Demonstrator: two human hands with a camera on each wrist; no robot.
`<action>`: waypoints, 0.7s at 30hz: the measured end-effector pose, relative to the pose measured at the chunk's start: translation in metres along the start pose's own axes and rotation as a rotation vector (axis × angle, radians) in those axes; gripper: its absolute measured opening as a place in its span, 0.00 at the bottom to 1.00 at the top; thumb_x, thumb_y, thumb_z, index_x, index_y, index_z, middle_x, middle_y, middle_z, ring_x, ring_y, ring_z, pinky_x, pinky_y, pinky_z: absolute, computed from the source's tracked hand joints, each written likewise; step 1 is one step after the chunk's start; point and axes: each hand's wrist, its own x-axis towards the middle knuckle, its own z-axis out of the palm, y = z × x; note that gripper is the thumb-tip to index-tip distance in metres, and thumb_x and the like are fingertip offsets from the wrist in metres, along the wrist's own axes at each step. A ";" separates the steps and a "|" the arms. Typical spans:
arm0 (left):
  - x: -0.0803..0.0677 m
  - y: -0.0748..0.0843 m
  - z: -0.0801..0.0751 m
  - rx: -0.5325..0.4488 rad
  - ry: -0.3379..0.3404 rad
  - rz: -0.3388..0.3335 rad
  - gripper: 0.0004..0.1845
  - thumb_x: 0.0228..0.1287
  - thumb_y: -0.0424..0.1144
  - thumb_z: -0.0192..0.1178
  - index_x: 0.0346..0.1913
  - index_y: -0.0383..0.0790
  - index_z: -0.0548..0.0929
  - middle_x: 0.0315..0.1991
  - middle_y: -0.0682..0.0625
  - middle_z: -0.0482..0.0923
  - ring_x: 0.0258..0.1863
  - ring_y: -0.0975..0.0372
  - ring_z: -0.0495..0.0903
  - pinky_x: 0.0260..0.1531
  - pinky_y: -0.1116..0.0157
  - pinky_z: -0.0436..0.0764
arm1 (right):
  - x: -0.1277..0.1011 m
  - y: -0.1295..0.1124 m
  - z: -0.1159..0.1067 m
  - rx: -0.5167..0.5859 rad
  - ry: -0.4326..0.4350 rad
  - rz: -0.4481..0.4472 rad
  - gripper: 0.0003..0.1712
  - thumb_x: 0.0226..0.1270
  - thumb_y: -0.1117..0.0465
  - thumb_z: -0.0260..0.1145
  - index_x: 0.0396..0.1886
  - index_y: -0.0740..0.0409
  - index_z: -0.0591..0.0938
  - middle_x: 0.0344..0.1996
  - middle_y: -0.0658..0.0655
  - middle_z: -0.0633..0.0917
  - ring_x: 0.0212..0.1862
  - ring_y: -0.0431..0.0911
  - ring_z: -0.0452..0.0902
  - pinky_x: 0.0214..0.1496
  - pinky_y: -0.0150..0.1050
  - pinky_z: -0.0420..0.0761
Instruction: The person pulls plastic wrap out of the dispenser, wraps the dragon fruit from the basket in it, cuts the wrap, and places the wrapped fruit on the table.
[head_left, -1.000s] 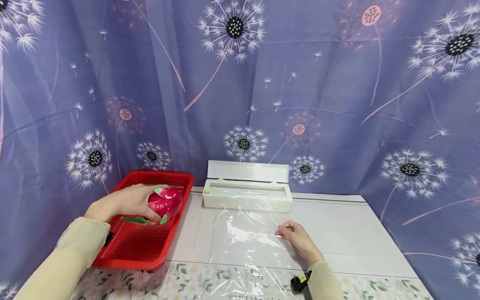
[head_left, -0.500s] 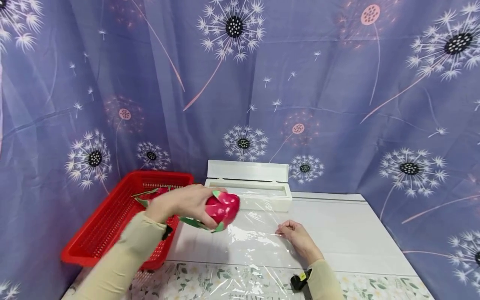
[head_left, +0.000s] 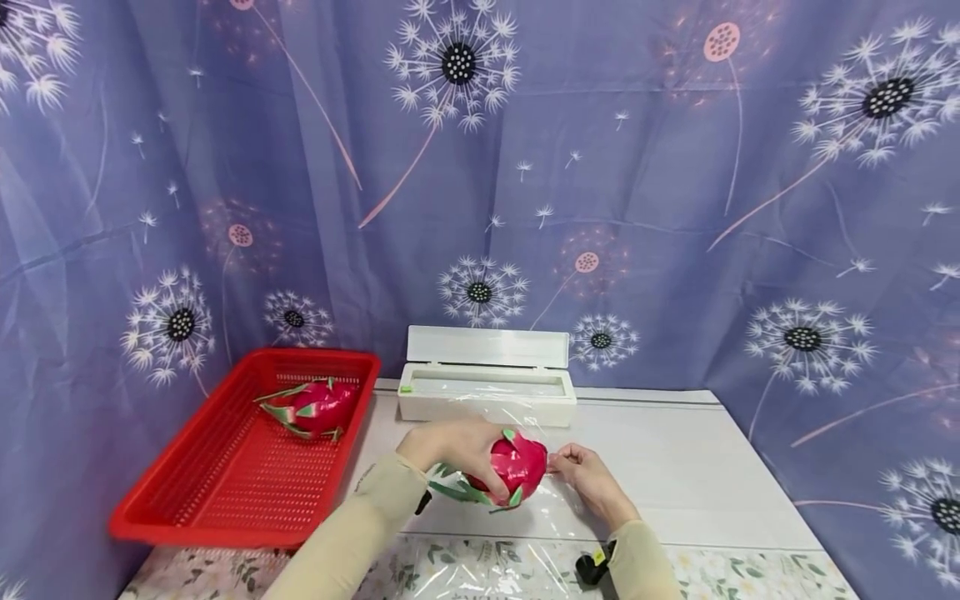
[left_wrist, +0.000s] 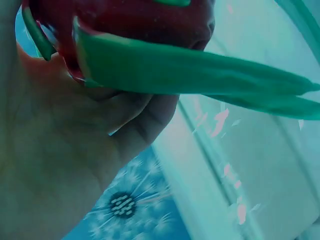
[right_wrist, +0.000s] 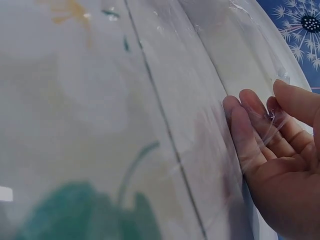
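A pink dragon fruit with green-tipped scales is gripped in my left hand, over the clear plastic wrap. In the left wrist view, fingers curl round the dragon fruit, and its long green leaves stick out to the right. My right hand pinches the wrap's edge just right of the fruit. The right wrist view shows film bunched at the fingertips of the right hand. The wrap runs forward from a white dispenser box whose lid stands raised.
A red plastic basket stands on the left with another dragon fruit in it. A white mat lies under the dispenser, over a floral tablecloth. A blue dandelion-print curtain hangs behind and at the sides.
My left hand has carried the dragon fruit out of the basket, rightward over the plastic wrap. The right hand has stayed at the wrap's edge.
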 end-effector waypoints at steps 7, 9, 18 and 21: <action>0.018 -0.007 0.015 -0.049 -0.065 -0.044 0.28 0.41 0.58 0.75 0.48 0.53 0.82 0.33 0.65 0.78 0.34 0.71 0.78 0.37 0.70 0.77 | 0.000 0.000 0.000 -0.021 0.004 -0.012 0.05 0.69 0.68 0.60 0.33 0.66 0.75 0.31 0.54 0.81 0.38 0.45 0.77 0.41 0.37 0.78; 0.021 -0.009 0.018 -0.056 -0.084 -0.051 0.27 0.42 0.56 0.75 0.47 0.52 0.82 0.33 0.64 0.79 0.34 0.71 0.78 0.37 0.71 0.77 | -0.001 0.000 0.001 -0.020 -0.001 -0.012 0.06 0.69 0.67 0.60 0.33 0.66 0.76 0.31 0.54 0.81 0.38 0.45 0.77 0.42 0.37 0.78; 0.031 -0.010 0.023 0.001 -0.140 -0.163 0.31 0.38 0.62 0.73 0.47 0.53 0.82 0.34 0.64 0.78 0.36 0.70 0.76 0.39 0.68 0.77 | 0.002 0.004 0.000 0.010 -0.012 -0.008 0.07 0.69 0.66 0.63 0.33 0.66 0.75 0.30 0.53 0.82 0.36 0.43 0.79 0.40 0.34 0.79; 0.034 -0.013 0.024 -0.011 -0.153 -0.167 0.30 0.39 0.62 0.73 0.46 0.53 0.82 0.34 0.64 0.78 0.37 0.70 0.76 0.40 0.68 0.77 | 0.001 0.005 -0.001 0.036 -0.031 -0.046 0.07 0.68 0.66 0.63 0.33 0.66 0.75 0.29 0.53 0.82 0.35 0.43 0.79 0.40 0.34 0.80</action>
